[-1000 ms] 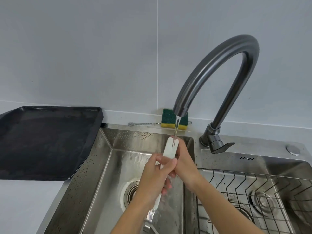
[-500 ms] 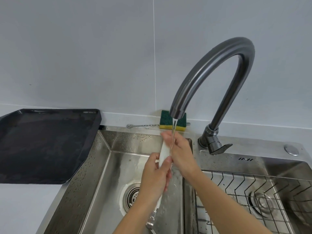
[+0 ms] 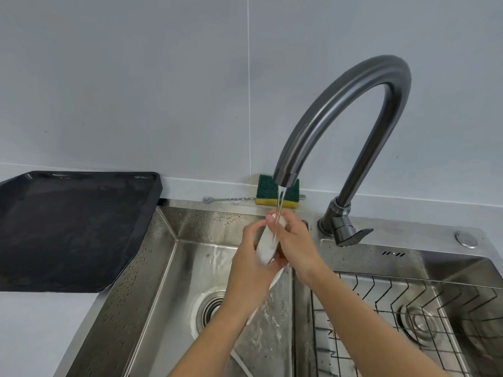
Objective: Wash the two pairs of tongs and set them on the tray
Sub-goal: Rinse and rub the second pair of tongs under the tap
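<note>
A: Tongs, where?
B: White tongs (image 3: 268, 244), tilted, over the left basin of the sink (image 3: 168, 268) near its far right corner, under the faucet (image 3: 340, 110) stream.
A: Hands?
B: Left hand (image 3: 249, 270) curled round the tongs from the left, thumb near the top. Right hand (image 3: 296, 240) wrapped round them from the right.
A: Tray?
B: Dark tray (image 3: 68, 227) on the worktop, against the sink's left edge. Sponge (image 3: 265, 186) on the sink's far edge.

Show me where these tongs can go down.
The tray, left of the sink, is bare; so is the counter before it. Crowded: under the faucet, left hand and right hand grip the tongs; a rack fills the right basin.
</note>
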`<control>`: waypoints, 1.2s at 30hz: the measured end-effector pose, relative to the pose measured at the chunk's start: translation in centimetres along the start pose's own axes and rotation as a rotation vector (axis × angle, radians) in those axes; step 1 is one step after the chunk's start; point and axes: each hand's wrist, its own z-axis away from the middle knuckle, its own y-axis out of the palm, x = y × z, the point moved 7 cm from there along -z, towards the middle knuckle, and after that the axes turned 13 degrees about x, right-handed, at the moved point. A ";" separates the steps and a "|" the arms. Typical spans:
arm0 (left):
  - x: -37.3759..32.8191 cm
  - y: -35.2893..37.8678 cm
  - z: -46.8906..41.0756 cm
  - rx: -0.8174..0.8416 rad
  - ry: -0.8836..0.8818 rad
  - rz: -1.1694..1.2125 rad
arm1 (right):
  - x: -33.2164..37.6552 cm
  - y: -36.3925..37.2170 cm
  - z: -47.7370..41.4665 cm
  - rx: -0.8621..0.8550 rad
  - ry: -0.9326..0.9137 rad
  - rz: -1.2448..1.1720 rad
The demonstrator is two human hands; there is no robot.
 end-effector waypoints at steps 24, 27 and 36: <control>0.0 -0.3 0.2 -0.018 0.008 -0.025 | 1.8 -0.6 -0.6 0.022 -0.001 0.228; 0.4 -0.6 0.0 -0.090 -0.060 -0.024 | 1.9 0.2 -0.8 0.079 0.032 0.229; 1.9 -2.2 -0.8 -0.218 -0.246 0.218 | 3.5 -0.1 0.2 -0.017 -0.219 0.690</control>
